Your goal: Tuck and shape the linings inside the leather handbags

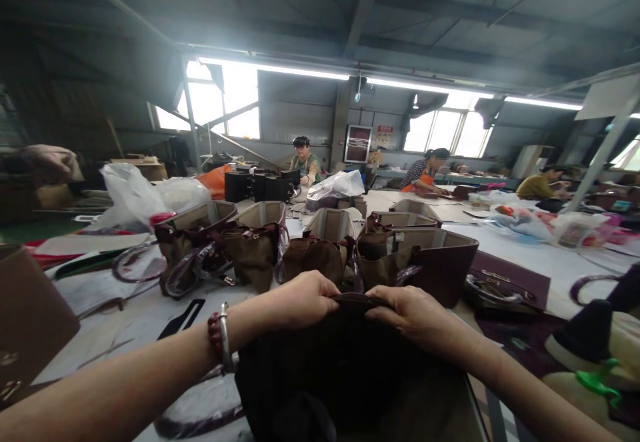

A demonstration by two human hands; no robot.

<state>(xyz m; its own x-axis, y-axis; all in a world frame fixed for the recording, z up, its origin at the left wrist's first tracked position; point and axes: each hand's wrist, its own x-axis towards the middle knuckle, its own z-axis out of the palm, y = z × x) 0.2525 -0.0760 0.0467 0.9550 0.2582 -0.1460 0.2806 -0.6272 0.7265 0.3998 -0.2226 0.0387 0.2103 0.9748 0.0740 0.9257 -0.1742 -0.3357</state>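
A dark handbag (pixel 360 375) stands in front of me with its mouth towards me, its inside in deep shadow. My left hand (pixel 313 299) pinches the far rim between thumb and fingers. A short way to the right, my right hand (pixel 397 305) grips the same rim, thumb on top. Between the two hands a short stretch of the edge shows. Just beyond stand several unfinished maroon handbags (pixel 445 262) with brown linings pulled out over their sides. A plastic-wrapped handle (pixel 200 422) lies left of the bag I hold.
A brown bag panel (pixel 30 322) stands at the left edge. White plastic bags (pixel 133 195) lie behind it. To the right are a maroon bag (pixel 510 279) and a bottle with a green clip (pixel 597 382). Several co-workers (pixel 303 159) sit farther back along the table.
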